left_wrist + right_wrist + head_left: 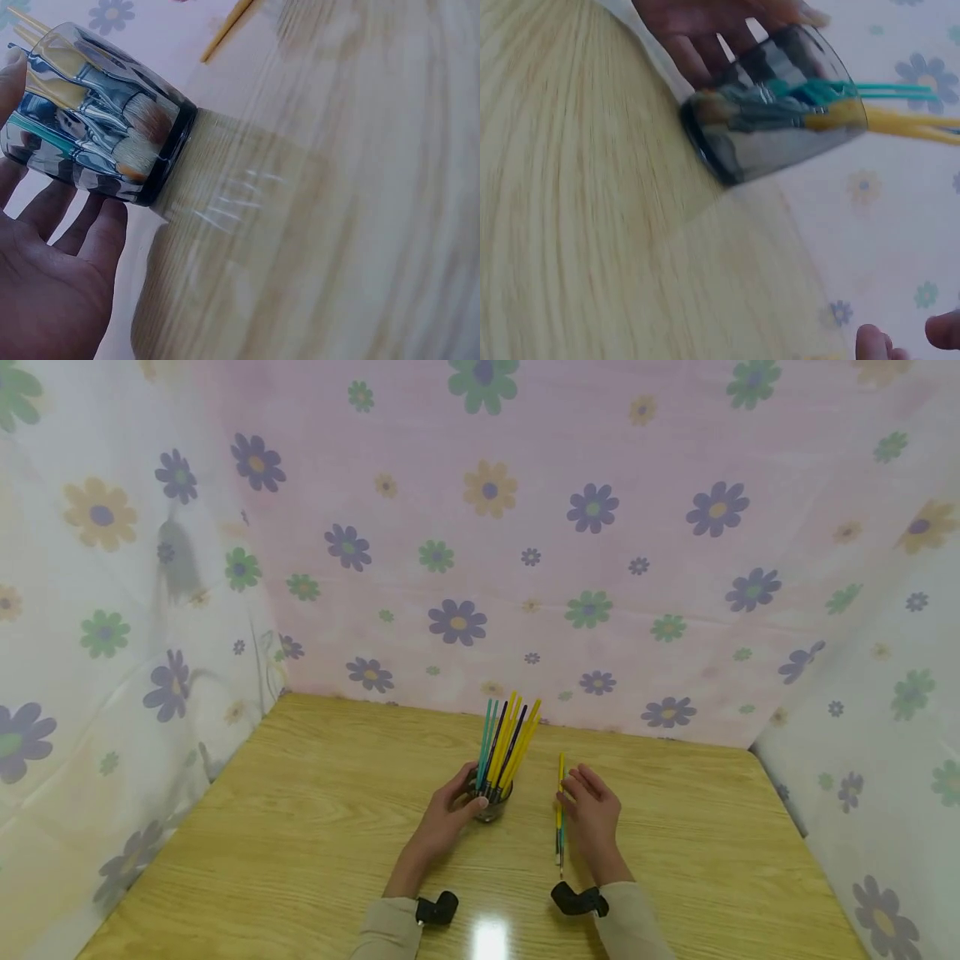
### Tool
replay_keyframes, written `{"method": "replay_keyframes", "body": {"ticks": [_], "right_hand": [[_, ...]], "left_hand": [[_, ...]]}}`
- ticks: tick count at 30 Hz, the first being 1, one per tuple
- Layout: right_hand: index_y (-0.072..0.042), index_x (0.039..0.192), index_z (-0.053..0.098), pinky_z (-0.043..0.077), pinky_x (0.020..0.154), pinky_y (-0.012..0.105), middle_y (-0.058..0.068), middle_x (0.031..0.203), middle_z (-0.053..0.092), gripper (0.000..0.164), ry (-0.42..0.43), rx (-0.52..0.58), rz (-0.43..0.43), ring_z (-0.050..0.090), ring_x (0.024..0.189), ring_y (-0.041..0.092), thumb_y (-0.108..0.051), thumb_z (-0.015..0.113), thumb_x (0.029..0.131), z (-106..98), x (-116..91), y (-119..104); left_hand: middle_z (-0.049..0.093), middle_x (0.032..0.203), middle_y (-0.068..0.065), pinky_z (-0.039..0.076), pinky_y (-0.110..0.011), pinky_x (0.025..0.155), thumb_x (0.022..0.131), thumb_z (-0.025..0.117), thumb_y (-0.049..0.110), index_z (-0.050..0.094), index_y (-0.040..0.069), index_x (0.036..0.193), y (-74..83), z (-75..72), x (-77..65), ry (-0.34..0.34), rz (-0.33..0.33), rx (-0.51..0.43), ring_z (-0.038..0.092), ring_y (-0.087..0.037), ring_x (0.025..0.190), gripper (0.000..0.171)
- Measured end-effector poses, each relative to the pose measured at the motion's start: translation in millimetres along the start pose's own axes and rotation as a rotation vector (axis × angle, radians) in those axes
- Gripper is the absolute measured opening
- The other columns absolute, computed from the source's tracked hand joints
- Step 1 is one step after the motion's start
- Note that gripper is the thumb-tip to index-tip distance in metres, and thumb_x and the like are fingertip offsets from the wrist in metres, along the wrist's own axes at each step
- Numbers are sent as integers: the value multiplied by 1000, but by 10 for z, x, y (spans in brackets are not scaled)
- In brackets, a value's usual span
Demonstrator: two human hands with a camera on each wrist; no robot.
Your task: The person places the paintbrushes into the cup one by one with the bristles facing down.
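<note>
My left hand [442, 822] grips a smoky clear glass [491, 812] from its left side, thumb in front and fingers behind. Several paintbrushes [506, 752] with yellow, teal and dark handles stand bristles down in it. Through the glass wall, pale and brown bristles [142, 135] show near the thick dark base in the left wrist view. To the right lie a yellow brush [561, 768] and, close beside it, a teal-handled brush [562, 837], tips toward me. My right hand [596, 814] hovers at these two with loosely bent fingers; fingertips [871, 342] and thumb stand apart in the right wrist view.
Under everything is a wood-grain table [315, 802]. Flower-printed cloth [525, 543] hangs behind it and along both sides. Black wrist mounts [577, 899] sit on both sleeves. A bright light reflection lies at the table's near edge.
</note>
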State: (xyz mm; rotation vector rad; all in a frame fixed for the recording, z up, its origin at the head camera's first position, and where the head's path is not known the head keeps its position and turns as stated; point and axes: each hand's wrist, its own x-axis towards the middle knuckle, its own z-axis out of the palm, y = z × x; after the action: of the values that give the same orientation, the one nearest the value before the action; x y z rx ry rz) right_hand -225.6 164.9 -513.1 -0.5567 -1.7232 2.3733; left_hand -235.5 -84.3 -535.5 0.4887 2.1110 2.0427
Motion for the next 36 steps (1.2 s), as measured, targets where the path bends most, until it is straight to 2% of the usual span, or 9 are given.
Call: {"method": "replay_keyframes", "body": {"ticks": [6, 9, 11, 18, 21, 26, 30, 36], "right_hand": [[6, 149, 42, 63, 77, 26, 4, 105, 68, 50, 26, 15, 155, 74, 81, 9, -11, 57, 104, -215, 40, -46], [8, 146, 44, 63, 74, 27, 6, 100, 70, 48, -3, -29, 185, 74, 81, 11, -11, 58, 104, -282, 49, -60], [8, 144, 48, 63, 73, 27, 9, 103, 71, 46, -24, -99, 185, 74, 81, 12, -10, 59, 103, -308, 51, -71], [12, 137, 54, 63, 72, 28, 29, 128, 58, 45, -107, -400, 97, 71, 90, 17, 1, 65, 94, -298, 28, -104], [12, 131, 59, 62, 75, 31, 31, 129, 57, 47, -115, -557, 21, 67, 100, 28, 3, 69, 86, -275, 26, -85], [9, 122, 66, 56, 91, 43, 27, 123, 66, 50, -88, -766, -82, 61, 114, 38, 2, 74, 73, -251, 29, -29], [10, 120, 67, 54, 93, 49, 27, 119, 67, 50, -90, -817, -120, 62, 113, 40, 1, 73, 71, -251, 31, -16], [9, 120, 66, 59, 73, 35, 26, 116, 67, 44, -77, -809, -121, 66, 99, 35, 2, 69, 77, -280, 9, -40]], "left_hand": [[51, 151, -7, 38, -50, 118, 103, 63, 18, 43, 26, 154, -14, -11, 5, -5, -9, 0, 48, -27, 140, 55], [51, 151, -8, 39, -49, 118, 103, 62, 17, 43, 25, 154, -21, -10, 0, 3, -7, 4, 48, -28, 139, 55], [50, 152, -10, 40, -49, 117, 103, 62, 16, 41, 22, 155, -18, -8, -6, -2, 1, 1, 48, -30, 140, 56], [49, 153, -6, 41, -46, 116, 104, 61, 16, 42, 25, 155, 16, 0, -20, -12, -19, -18, 48, -27, 140, 55], [48, 154, -8, 40, -48, 117, 104, 61, 16, 42, 23, 155, 12, 3, -16, -12, -8, -6, 48, -29, 140, 55], [46, 155, -12, 37, -51, 118, 104, 61, 17, 39, 20, 157, -5, -4, -12, -17, -10, -14, 45, -32, 142, 58], [46, 156, -13, 35, -51, 120, 103, 61, 17, 38, 20, 157, -6, -9, -17, -21, -14, -28, 44, -32, 144, 59], [46, 156, -13, 35, -51, 120, 103, 61, 17, 39, 20, 157, 5, -17, -26, -19, -9, -17, 44, -32, 143, 58]]}}
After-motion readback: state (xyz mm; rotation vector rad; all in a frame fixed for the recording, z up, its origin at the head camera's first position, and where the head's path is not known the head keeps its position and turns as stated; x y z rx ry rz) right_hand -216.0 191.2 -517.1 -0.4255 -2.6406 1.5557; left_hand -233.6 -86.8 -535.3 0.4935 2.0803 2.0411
